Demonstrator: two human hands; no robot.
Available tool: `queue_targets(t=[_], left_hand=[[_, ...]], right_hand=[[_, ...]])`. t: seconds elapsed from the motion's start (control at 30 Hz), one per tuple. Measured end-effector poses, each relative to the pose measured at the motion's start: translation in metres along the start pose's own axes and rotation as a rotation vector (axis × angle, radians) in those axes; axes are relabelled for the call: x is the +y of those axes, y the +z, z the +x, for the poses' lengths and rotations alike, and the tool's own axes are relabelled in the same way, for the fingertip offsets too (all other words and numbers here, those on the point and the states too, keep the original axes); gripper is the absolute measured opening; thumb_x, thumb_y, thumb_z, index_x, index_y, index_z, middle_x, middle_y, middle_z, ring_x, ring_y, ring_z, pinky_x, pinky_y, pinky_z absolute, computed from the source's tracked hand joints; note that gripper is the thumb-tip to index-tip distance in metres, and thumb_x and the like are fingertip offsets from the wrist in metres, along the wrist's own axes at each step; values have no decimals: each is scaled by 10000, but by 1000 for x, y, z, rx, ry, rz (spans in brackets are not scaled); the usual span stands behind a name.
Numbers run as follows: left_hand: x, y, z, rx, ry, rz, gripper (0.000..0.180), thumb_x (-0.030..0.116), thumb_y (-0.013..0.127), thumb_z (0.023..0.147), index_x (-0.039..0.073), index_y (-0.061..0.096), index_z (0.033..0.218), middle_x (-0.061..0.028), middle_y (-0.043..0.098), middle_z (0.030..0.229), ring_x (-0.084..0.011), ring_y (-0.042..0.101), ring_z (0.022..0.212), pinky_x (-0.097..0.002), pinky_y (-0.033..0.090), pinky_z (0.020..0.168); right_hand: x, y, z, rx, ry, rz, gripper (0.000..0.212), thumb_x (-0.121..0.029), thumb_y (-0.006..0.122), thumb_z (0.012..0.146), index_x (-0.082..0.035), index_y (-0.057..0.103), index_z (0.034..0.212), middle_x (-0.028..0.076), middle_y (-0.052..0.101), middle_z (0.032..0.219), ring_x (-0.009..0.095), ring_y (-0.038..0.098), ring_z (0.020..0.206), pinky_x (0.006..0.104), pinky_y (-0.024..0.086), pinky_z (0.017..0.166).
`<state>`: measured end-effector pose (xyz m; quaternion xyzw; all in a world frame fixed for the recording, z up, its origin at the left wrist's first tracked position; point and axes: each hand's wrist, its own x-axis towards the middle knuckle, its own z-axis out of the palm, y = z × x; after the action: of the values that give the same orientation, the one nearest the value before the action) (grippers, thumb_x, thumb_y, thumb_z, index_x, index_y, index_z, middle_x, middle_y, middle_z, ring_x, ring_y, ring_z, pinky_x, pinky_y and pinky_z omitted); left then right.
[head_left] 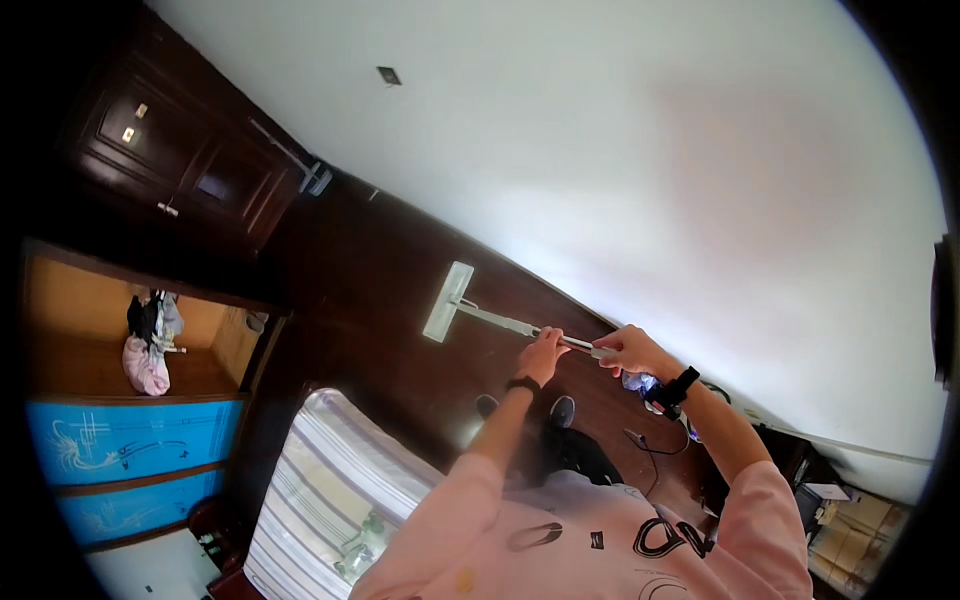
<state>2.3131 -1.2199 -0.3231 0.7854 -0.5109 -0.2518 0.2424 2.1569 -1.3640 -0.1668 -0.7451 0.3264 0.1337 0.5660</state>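
Observation:
A flat mop with a pale rectangular head [448, 302] rests on the dark wooden floor, its light handle [503, 321] running back toward me. My left hand [543, 352] is wrapped round the middle of the handle. Nearer the handle's end, my right hand [636, 354] grips it close to the white wall. Both hands are closed on the same pole, the left lower down toward the head. Black bands circle both wrists. My shoes [563, 411] stand on the floor just below the hands.
A bed [330, 470] with a striped cover stands at left. Beyond it is an open wardrobe [60, 330] holding clothes, with blue drawers [130, 437]. A broom and dustpan [317, 179] lean by the dark door [190, 140]. Cables [655, 450] and boxes [855, 535] lie at right along the wall.

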Motion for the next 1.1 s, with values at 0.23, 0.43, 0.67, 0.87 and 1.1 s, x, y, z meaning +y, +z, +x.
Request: queue_targets(t=[0.23,0.43,0.67,0.87,1.1], left_hand=[[-49,-42,-54,80,-127,-67,229,322,525,916,132,464,1030,-55,517,1058,-317,598,884,-450,488,680],[-99,-68,-117,221,-250,-99,231,328,532,912,149,479,1048,-38,519,1074,-305,614,870,-447,502,668],[-174,-97,-172,276,-389,-118,262,355,547,897,158,493,1061,-9,517,1118,-285,622,879,-444,508,685],[-228,-119,-202,295,-467,-102,245,347,543,900,153,512,1046,-12,527,1111,-282,621,895,-434,504,719],[-278,-132,-218,207,-369,-102,156,186,538,889,88,503,1006,-111,546,1053,-335,597,907,-444,488,742]], right_hand=[[-65,47,29,-178,80,-68,375,-57,652,766,-3,636,1136,73,640,689,92,560,516,228,370,402],[-102,114,60,-300,66,-64,380,-66,642,759,12,634,1131,61,621,659,84,532,496,221,347,383],[-164,189,100,-449,31,-143,401,-77,650,750,35,624,1134,72,641,712,82,559,515,215,354,376],[-170,244,142,-535,-4,-108,424,-90,659,759,19,608,1166,67,664,812,98,635,612,211,364,391],[-186,282,159,-650,156,80,563,-119,650,797,-15,474,1322,67,659,962,102,645,690,220,364,417]])
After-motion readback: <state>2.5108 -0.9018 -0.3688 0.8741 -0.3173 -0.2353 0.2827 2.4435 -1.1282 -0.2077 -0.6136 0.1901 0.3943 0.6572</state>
